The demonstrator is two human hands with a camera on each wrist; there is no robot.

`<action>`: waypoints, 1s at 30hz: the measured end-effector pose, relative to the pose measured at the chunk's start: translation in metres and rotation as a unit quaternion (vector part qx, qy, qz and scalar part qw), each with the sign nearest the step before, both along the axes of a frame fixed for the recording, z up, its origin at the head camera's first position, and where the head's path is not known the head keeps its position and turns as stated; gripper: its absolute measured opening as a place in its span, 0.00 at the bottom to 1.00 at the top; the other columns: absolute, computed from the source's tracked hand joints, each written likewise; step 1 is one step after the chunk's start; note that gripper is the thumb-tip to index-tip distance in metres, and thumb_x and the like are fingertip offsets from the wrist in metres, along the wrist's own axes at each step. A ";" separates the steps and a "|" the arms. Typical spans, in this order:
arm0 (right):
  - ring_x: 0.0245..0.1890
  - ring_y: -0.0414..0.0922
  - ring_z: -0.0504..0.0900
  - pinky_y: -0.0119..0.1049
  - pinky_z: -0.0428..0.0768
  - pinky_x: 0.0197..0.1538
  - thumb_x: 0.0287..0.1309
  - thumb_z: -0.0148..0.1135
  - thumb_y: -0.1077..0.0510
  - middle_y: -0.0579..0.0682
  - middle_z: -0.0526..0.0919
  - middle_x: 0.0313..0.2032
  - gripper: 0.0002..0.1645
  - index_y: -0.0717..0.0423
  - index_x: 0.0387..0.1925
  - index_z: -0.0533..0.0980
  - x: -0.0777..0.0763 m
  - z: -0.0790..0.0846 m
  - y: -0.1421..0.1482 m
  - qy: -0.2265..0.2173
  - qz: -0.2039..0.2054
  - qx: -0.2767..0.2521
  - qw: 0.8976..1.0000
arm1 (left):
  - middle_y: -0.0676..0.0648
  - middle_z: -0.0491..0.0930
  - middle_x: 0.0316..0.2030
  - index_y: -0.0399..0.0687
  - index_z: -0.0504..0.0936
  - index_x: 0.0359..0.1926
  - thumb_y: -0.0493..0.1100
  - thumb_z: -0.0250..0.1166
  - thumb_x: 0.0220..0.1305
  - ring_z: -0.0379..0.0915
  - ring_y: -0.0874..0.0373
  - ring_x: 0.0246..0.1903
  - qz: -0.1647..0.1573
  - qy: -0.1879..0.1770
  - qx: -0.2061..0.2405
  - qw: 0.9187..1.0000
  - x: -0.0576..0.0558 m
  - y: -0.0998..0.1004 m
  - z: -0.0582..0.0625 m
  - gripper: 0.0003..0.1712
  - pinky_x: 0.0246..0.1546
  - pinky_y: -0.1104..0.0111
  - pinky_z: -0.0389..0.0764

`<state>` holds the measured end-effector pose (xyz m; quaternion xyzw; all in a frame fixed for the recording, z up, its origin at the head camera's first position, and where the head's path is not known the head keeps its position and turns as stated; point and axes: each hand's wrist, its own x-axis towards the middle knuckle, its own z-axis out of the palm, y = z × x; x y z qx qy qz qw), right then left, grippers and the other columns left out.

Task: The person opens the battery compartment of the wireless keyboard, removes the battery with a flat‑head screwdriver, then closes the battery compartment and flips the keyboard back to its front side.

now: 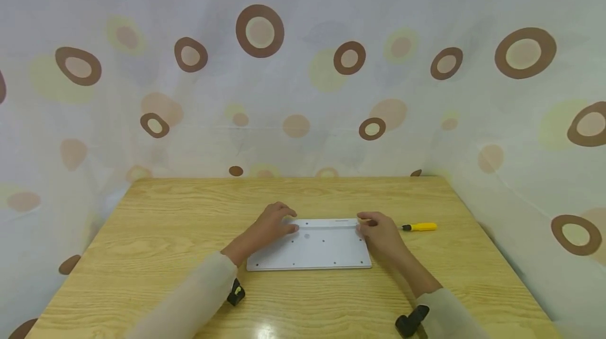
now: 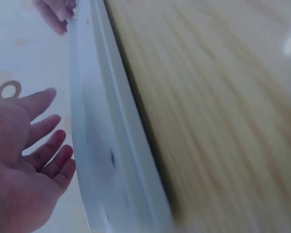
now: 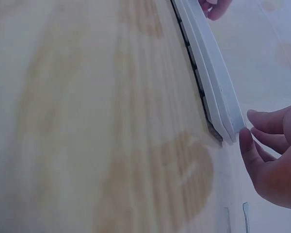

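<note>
A white keyboard (image 1: 326, 252) lies face down on the wooden table, its screw-dotted back upward. Along its underside, dark gaps between keys show in the right wrist view. My left hand (image 1: 276, 223) is over the far left part of the keyboard (image 2: 94, 121), thumb and fingers spread and relaxed. At the far right corner is my right hand (image 1: 380, 232), with its loosely bent fingertips (image 3: 246, 136) right at the keyboard's edge (image 3: 223, 92). Just right of that hand lies a screwdriver (image 1: 421, 227) with a yellow and black handle; its shaft is partly hidden.
The wooden table (image 1: 189, 223) reaches back to a pale curtain (image 1: 303, 91) patterned with brown and tan circles, which also hangs along both sides. A black wrist camera (image 1: 412, 321) sits below my right sleeve, another wrist camera (image 1: 235, 292) at my left cuff.
</note>
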<state>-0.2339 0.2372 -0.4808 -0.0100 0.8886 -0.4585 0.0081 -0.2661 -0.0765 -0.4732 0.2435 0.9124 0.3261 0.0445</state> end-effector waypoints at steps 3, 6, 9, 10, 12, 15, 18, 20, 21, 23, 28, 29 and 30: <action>0.47 0.49 0.79 0.37 0.79 0.47 0.67 0.61 0.60 0.59 0.82 0.51 0.20 0.61 0.58 0.79 -0.005 0.001 -0.002 -0.008 0.002 -0.003 1.000 | 0.43 0.78 0.55 0.43 0.82 0.57 0.46 0.64 0.71 0.73 0.48 0.55 -0.004 -0.019 0.025 0.999 -0.008 0.020 0.004 0.18 0.56 0.54 0.75; 0.45 0.49 0.79 0.36 0.79 0.46 0.67 0.61 0.60 0.58 0.83 0.48 0.18 0.61 0.57 0.80 -0.009 0.000 -0.003 -0.014 0.010 0.000 1.000 | 0.46 0.79 0.55 0.43 0.82 0.58 0.44 0.62 0.73 0.74 0.52 0.51 -0.017 -0.045 0.046 0.998 -0.012 0.038 0.007 0.17 0.51 0.57 0.76; 0.46 0.49 0.80 0.39 0.80 0.47 0.67 0.62 0.60 0.58 0.83 0.49 0.18 0.61 0.56 0.80 -0.013 0.000 -0.003 -0.018 0.021 0.009 1.000 | 0.48 0.80 0.53 0.45 0.83 0.58 0.44 0.62 0.73 0.74 0.56 0.48 -0.026 -0.061 0.042 0.997 -0.016 0.055 0.009 0.16 0.48 0.62 0.77; 0.46 0.49 0.80 0.40 0.80 0.49 0.67 0.62 0.60 0.58 0.83 0.49 0.18 0.61 0.56 0.80 -0.014 0.000 -0.003 -0.019 0.024 0.016 0.999 | 0.49 0.80 0.52 0.46 0.83 0.57 0.44 0.62 0.73 0.73 0.58 0.47 -0.026 -0.066 0.039 0.997 -0.017 0.060 0.009 0.16 0.46 0.63 0.76; 0.48 0.50 0.80 0.43 0.80 0.51 0.67 0.63 0.60 0.57 0.83 0.50 0.18 0.60 0.56 0.80 -0.016 0.000 -0.001 -0.019 0.029 0.027 0.999 | 0.51 0.81 0.51 0.47 0.83 0.57 0.45 0.63 0.72 0.73 0.60 0.45 -0.028 -0.074 0.034 0.996 -0.021 0.068 0.010 0.16 0.44 0.66 0.76; 0.49 0.50 0.80 0.46 0.79 0.53 0.67 0.63 0.60 0.57 0.83 0.50 0.18 0.60 0.56 0.80 -0.019 0.000 0.000 -0.017 0.040 0.038 0.998 | 0.52 0.81 0.48 0.47 0.84 0.56 0.44 0.64 0.71 0.73 0.62 0.42 -0.032 -0.078 0.037 0.996 -0.026 0.078 0.010 0.15 0.40 0.68 0.76; 0.49 0.51 0.80 0.47 0.79 0.54 0.68 0.63 0.59 0.57 0.83 0.50 0.18 0.60 0.57 0.80 -0.021 0.000 0.003 -0.018 0.048 0.035 0.998 | 0.53 0.81 0.46 0.48 0.85 0.54 0.43 0.66 0.70 0.74 0.63 0.40 -0.044 -0.083 0.037 0.995 -0.030 0.088 0.008 0.14 0.39 0.70 0.76; 0.49 0.51 0.80 0.47 0.79 0.54 0.67 0.63 0.59 0.57 0.84 0.50 0.19 0.60 0.57 0.80 -0.021 -0.001 0.004 -0.020 0.048 0.030 0.998 | 0.53 0.82 0.45 0.49 0.86 0.52 0.43 0.66 0.69 0.74 0.64 0.39 -0.051 -0.083 0.034 0.995 -0.030 0.093 0.006 0.12 0.39 0.71 0.76; 0.49 0.51 0.81 0.46 0.79 0.54 0.67 0.63 0.59 0.57 0.84 0.49 0.19 0.60 0.57 0.80 -0.021 -0.001 0.004 -0.021 0.048 0.027 0.998 | 0.53 0.82 0.44 0.49 0.86 0.51 0.43 0.66 0.69 0.74 0.64 0.39 -0.053 -0.084 0.033 0.995 -0.030 0.095 0.005 0.12 0.40 0.71 0.76; 0.49 0.51 0.81 0.46 0.79 0.53 0.67 0.64 0.59 0.58 0.84 0.50 0.19 0.61 0.57 0.80 -0.021 -0.002 0.005 -0.017 0.055 0.027 0.998 | 0.53 0.83 0.44 0.49 0.87 0.50 0.42 0.66 0.69 0.74 0.65 0.39 -0.055 -0.083 0.031 0.995 -0.029 0.098 0.003 0.11 0.41 0.71 0.76; 0.50 0.52 0.80 0.46 0.79 0.52 0.67 0.64 0.58 0.59 0.83 0.53 0.19 0.60 0.56 0.81 -0.021 -0.004 0.006 -0.017 0.056 0.024 0.998 | 0.54 0.82 0.42 0.49 0.87 0.49 0.41 0.66 0.69 0.74 0.64 0.39 -0.047 -0.077 0.036 0.995 -0.028 0.101 -0.001 0.10 0.41 0.71 0.76; 0.50 0.51 0.80 0.46 0.79 0.53 0.67 0.65 0.58 0.59 0.83 0.53 0.19 0.60 0.56 0.81 -0.022 -0.004 0.006 -0.019 0.054 0.022 0.998 | 0.54 0.82 0.42 0.49 0.87 0.49 0.41 0.66 0.68 0.73 0.64 0.38 -0.046 -0.076 0.037 0.995 -0.028 0.101 -0.001 0.10 0.40 0.71 0.75; 0.50 0.51 0.80 0.46 0.79 0.53 0.66 0.65 0.58 0.58 0.83 0.53 0.19 0.59 0.56 0.81 -0.022 -0.004 0.007 -0.022 0.050 0.020 0.998 | 0.54 0.82 0.42 0.49 0.88 0.48 0.41 0.67 0.68 0.73 0.64 0.38 -0.046 -0.075 0.038 0.995 -0.028 0.102 -0.002 0.10 0.40 0.71 0.75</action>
